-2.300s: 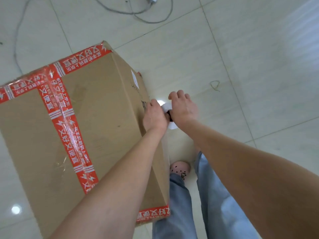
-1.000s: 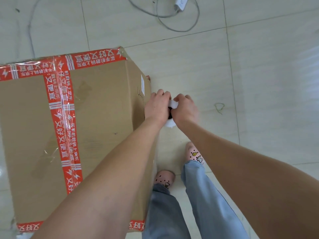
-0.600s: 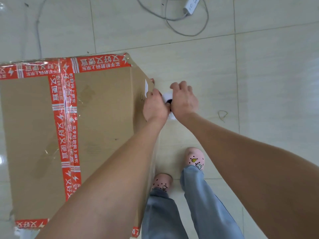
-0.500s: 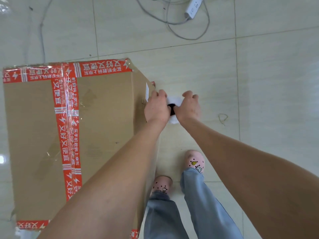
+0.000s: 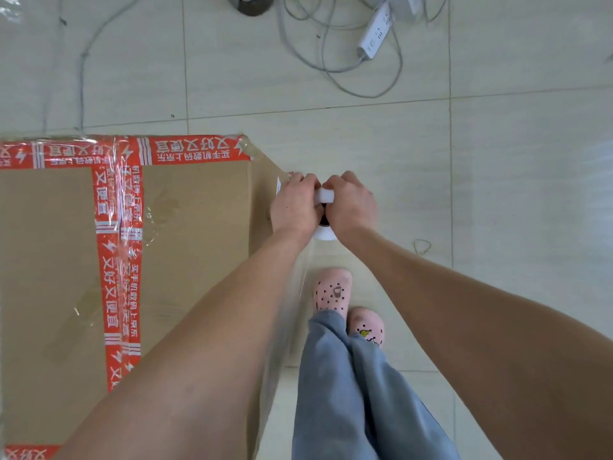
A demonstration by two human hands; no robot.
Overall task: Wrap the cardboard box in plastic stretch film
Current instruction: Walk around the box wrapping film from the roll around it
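A large cardboard box (image 5: pixel 199 234) sealed with red printed tape stands on the tiled floor at the left. Beside its right face, near the far right corner, a white roll of stretch film (image 5: pixel 323 195) stands upright between both hands. My left hand (image 5: pixel 293 205) grips its left side and touches the box's right face. My right hand (image 5: pixel 351 204) grips the right side. A clear sheet of film (image 5: pixel 298 283) runs from the roll back along the box's right face, below my left forearm. Most of the roll is hidden by the hands.
A white power strip (image 5: pixel 374 36) with loose grey cables lies on the floor at the top right. A thin cable (image 5: pixel 84 61) trails at the top left. My feet in pink clogs (image 5: pixel 331 290) stand close to the box's right side.
Both hands have carried the roll forward along the box's right face toward its far corner. My feet have stepped forward, and more floor with the power strip shows at the top.
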